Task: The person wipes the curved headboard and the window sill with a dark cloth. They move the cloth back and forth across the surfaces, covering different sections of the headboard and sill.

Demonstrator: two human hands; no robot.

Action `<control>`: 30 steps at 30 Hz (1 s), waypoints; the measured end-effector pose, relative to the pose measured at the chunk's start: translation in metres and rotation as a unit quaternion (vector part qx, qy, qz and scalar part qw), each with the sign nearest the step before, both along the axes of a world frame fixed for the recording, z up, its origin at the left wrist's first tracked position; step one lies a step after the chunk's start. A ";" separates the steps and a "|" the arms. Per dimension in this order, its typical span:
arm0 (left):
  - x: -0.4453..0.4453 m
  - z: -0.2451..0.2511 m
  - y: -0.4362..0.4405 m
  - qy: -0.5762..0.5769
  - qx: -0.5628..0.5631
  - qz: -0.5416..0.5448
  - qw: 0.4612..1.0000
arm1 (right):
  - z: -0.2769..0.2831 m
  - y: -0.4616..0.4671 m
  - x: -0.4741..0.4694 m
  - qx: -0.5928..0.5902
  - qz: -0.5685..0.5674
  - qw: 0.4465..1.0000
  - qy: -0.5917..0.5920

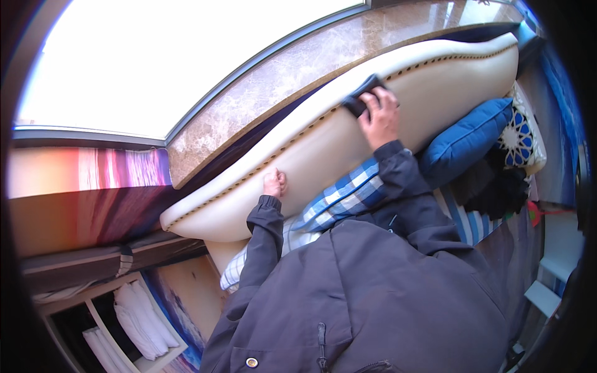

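Before me runs a long cream padded headboard or sofa back (433,88) in a leather-like cover, with a curved top and a row of dark upholstery nails. My right hand (383,116) grips a black pad or folded cloth (364,95) and holds it across the nail row, against the upper edge. The pad's exact kind is not plain. Farther left, my left hand (275,183) is curled into a fist against the front of the padding, with nothing visible in it. Just below my right sleeve lies a blue-and-white checked pillow (343,193).
A marble windowsill (289,79) runs behind the padding, under a bright window (154,60). On the right are a blue cushion (466,137), a patterned cushion (520,135) and a black fluffy item (499,193). An open cabinet (161,335) holding white folded textiles stands lower left.
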State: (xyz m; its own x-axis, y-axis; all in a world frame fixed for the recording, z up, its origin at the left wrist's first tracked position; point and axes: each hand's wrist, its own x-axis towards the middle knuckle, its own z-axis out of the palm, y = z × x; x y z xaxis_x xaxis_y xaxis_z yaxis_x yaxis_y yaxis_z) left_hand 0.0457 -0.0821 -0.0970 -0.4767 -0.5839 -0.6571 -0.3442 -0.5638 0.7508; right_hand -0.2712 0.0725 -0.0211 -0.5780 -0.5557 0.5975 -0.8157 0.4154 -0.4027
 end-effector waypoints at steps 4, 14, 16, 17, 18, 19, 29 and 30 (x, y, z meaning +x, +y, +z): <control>0.000 0.002 0.005 0.027 -0.053 0.024 0.998 | -0.002 -0.013 0.073 0.070 0.238 0.967 -0.064; 0.007 -0.006 0.017 0.039 -0.056 0.113 0.991 | 0.022 0.013 -0.030 0.023 0.137 0.989 -0.047; 0.004 -0.003 0.014 0.027 -0.043 0.102 0.994 | 0.022 0.021 -0.054 0.038 0.093 0.994 -0.032; 0.003 -0.001 0.013 0.040 -0.040 0.090 0.994 | 0.020 0.021 -0.059 0.046 0.091 0.995 -0.017; 0.004 -0.001 0.012 0.051 -0.033 0.078 0.995 | 0.018 0.020 -0.054 0.048 0.088 0.995 0.001; 0.006 -0.002 0.011 0.061 -0.027 0.070 0.995 | 0.014 0.015 -0.042 0.049 0.091 0.994 0.019; -0.008 0.008 0.035 0.126 -0.059 0.134 0.981 | -0.022 -0.061 0.168 0.177 0.281 0.943 0.038; -0.010 0.008 0.039 0.145 -0.063 0.144 0.977 | -0.018 -0.061 0.169 0.172 0.275 0.945 0.049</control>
